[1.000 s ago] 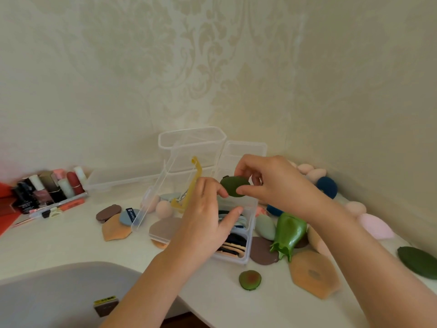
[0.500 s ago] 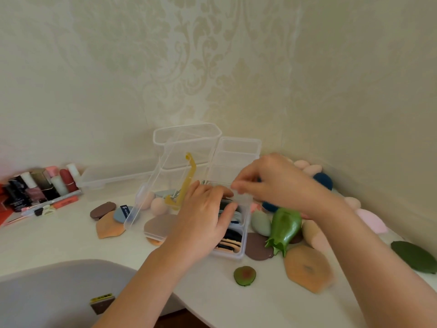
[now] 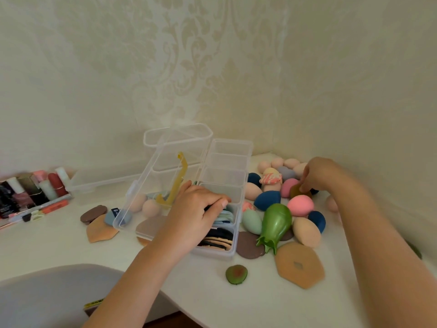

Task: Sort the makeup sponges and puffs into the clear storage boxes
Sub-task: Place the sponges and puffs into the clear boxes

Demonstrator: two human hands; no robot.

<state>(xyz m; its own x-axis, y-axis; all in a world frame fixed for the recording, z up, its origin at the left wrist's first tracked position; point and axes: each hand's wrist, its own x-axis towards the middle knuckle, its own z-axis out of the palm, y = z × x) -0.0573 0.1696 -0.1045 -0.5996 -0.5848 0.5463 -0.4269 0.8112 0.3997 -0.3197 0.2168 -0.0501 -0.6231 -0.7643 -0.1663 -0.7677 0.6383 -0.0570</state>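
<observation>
- While your left grip [image 3: 197,213] rests over the clear storage box [image 3: 222,254] at mid-frame, its fingers bend down onto the light blue puffs [image 3: 224,216] in the second compartment from the near end; whether they pinch one cannot be told.
- Dark and beige puffs [image 3: 217,239] stand on edge in the nearest compartment.
- Your right grip [image 3: 319,176], right of centre, pinches an olive-brown puff [image 3: 295,191] amid the heap of egg-shaped sponges [image 3: 300,205] just right of the box.
- A green eggplant-shaped piece [image 3: 274,223] lies between box and heap.
- Lower centre, a small green puff [image 3: 236,274] sits alone on the table [image 3: 189,294], a tan flat puff [image 3: 299,265] near its right.
- Bottles [image 3: 30,188] line the far left.
</observation>
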